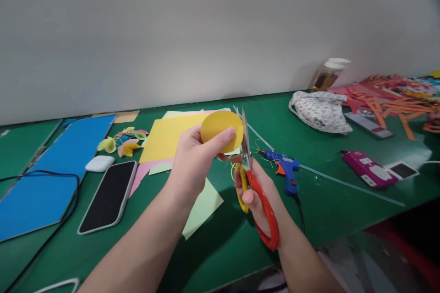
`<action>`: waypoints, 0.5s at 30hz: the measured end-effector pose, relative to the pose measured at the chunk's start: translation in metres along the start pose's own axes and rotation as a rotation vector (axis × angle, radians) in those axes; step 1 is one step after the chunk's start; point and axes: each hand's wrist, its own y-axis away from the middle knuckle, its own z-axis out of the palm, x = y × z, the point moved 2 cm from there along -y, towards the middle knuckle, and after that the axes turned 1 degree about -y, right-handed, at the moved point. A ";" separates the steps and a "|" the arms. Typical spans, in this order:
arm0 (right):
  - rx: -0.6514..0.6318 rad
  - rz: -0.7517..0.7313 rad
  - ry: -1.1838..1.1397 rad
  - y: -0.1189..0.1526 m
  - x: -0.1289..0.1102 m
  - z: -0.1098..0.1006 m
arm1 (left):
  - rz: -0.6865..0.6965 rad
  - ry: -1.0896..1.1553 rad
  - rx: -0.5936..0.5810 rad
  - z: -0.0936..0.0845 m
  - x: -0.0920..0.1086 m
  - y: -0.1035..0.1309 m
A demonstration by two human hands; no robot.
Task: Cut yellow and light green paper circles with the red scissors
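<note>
Pinching a round yellow paper disc [217, 123] between thumb and fingers, the left hand [189, 158] holds it up over the middle of the green table [227, 256]. The right hand [263, 192] has its fingers wrapped around the handles of the scissors [248, 165] (one side is bright red, with a yellow loop beside it), and the blades point up and away, right at the disc's right edge. Beneath and behind the left hand lie yellow, pink and pale green paper sheets [161, 139]. To their left are a small bunch of paper petals [128, 141], a white case [99, 163], a phone [109, 197] lying face up and a blue board [44, 192] crossed by a black cable [51, 173]. Just right of the scissors rests a blue glue gun [288, 171]; farther right are a patterned cloth pouch [319, 112], a purple device [368, 169] and a heap of orange strips [388, 100], with a lidded jug [326, 77] standing behind the pouch.
</note>
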 end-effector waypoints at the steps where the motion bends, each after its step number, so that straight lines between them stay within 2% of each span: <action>1: 0.005 0.000 -0.003 0.000 0.000 0.000 | 0.000 0.004 -0.002 0.000 0.000 0.000; 15: 0.039 0.028 -0.045 0.001 -0.005 0.004 | -0.014 -0.096 -0.006 -0.003 0.004 -0.003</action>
